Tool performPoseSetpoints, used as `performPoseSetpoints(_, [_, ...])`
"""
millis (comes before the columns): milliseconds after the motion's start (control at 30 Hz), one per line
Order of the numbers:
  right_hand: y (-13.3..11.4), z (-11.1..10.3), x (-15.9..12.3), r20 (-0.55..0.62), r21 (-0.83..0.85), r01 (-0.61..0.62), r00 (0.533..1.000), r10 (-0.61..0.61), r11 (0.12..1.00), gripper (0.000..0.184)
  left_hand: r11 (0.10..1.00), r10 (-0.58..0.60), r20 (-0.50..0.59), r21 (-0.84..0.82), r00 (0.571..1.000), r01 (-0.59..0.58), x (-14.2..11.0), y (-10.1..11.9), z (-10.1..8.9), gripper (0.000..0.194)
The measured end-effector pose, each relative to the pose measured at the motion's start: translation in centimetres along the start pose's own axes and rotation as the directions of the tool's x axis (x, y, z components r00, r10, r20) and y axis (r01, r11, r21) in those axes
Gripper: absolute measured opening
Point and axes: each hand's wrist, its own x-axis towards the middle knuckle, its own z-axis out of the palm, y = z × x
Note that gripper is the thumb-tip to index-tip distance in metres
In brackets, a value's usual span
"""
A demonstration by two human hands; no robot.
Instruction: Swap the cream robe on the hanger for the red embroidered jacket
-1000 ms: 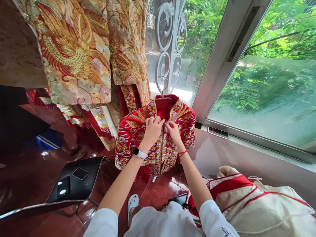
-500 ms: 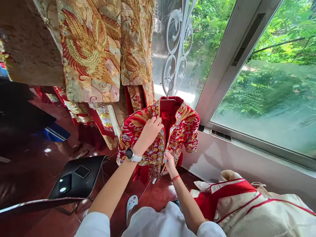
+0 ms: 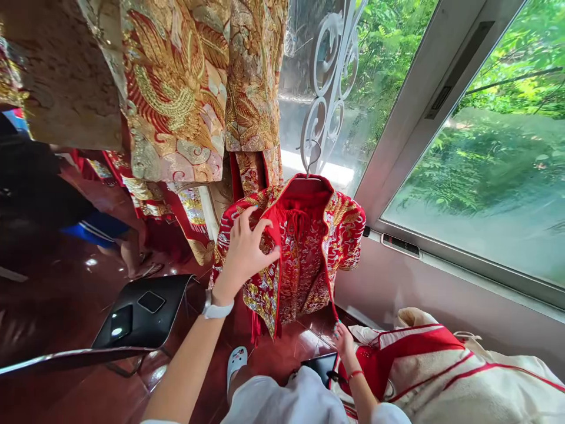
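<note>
1 edge of the red jacket is pinched by the right hand's fingers; the left hand's are spread apart.

I see cloth in the jacket, rough with glinting embroidery; my watch strap looks smooth, the tiled floor glossy, the window frame metal.

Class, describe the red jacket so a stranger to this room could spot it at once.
Start at the window on the right, then go left to the white scrolled ironwork. Below that, on a hanger, is the short-sleeved red jacket, its open front's edge in the right hand. Its red fabric sets it apart from the mostly gold garments beside it.
</note>
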Motion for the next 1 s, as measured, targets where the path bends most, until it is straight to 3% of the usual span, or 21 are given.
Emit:
performPoseSetpoints(67, [-0.7,-1.9,-0.3,-0.127,0.036,0.014,0.992,-0.010,0.999,0.037,0.997,-0.076,-0.078,-0.028,0.994,0.074,-0.8,0.5,2.2,0.061])
performPoseSetpoints(167, [-2.1,-2.1,0.1,-0.319,0.082,0.054,0.947,-0.025,0.995,0.036,0.980,-0.178,-0.220,-0.129,0.959,0.152,-1.2,1.2,5.7,0.054])
performPoseSetpoints(233, [-3.7,0.0,0.7,-0.414,0.107,0.103,0.909,-0.050,0.989,0.033,0.970,-0.202,-0.289,-0.189,0.936,0.151,-1.4,1.1,6.9,0.054])
performPoseSetpoints(300, [-6.1,3.9,1.0,-0.436,0.069,0.209,0.886,-0.159,0.975,0.039,0.970,-0.189,-0.342,-0.209,0.921,0.122,-1.5,0.4,6.6,0.058])
performPoseSetpoints(333, [-7.7,6.2,1.0,-0.388,-0.034,0.325,0.867,-0.312,0.945,0.054,0.973,-0.176,-0.365,-0.204,0.914,0.106,-1.6,-0.2,6.0,0.059])
performPoseSetpoints(367, [-9.4,8.7,0.8,-0.242,-0.170,0.455,0.840,-0.485,0.874,0.072,0.977,-0.164,-0.386,-0.194,0.908,0.094,-1.5,-0.9,5.0,0.060])
performPoseSetpoints(433, [-12.9,13.3,0.3,0.034,-0.410,0.637,0.726,-0.687,0.653,0.097,0.983,-0.136,-0.415,-0.166,0.900,0.072,-0.9,-2.6,2.6,0.061])
performPoseSetpoints(500, [-16.2,16.7,-0.1,0.131,-0.524,0.684,0.653,-0.746,0.507,0.098,0.990,-0.109,-0.423,-0.128,0.900,0.060,0.4,-4.7,0.0,0.061])
performPoseSetpoints(567, [-19.1,18.2,0.2,0.118,-0.561,0.676,0.636,-0.763,0.478,0.083,0.995,-0.093,-0.403,-0.076,0.910,0.068,2.4,-6.9,-2.2,0.059])
performPoseSetpoints(633, [-21.6,17.6,1.1,0.083,-0.521,0.683,0.637,-0.767,0.511,0.064,0.994,-0.105,-0.332,-0.016,0.937,0.106,4.7,-9.2,-3.5,0.053])
performPoseSetpoints(733, [-25.4,14.4,3.6,0.003,-0.408,0.733,0.597,-0.802,0.544,0.052,0.984,-0.148,-0.205,0.068,0.968,0.165,7.6,-12.3,-3.9,0.045])
performPoseSetpoints(833, [-29.7,11.6,6.9,-0.082,-0.399,0.780,0.492,-0.867,0.481,0.041,0.983,-0.146,-0.151,0.088,0.978,0.160,9.0,-14.4,-2.7,0.045])
performPoseSetpoints(900, [-32.7,11.2,9.6,-0.083,-0.419,0.798,0.441,-0.894,0.433,0.036,0.985,-0.142,-0.108,0.086,0.984,0.152,9.2,-15.5,-1.4,0.048])
performPoseSetpoints(1000, [-36.5,12.3,14.0,0.015,-0.428,0.806,0.458,-0.889,0.408,0.031,0.989,-0.115,-0.085,0.089,0.990,0.122,9.4,-17.1,1.0,0.049])
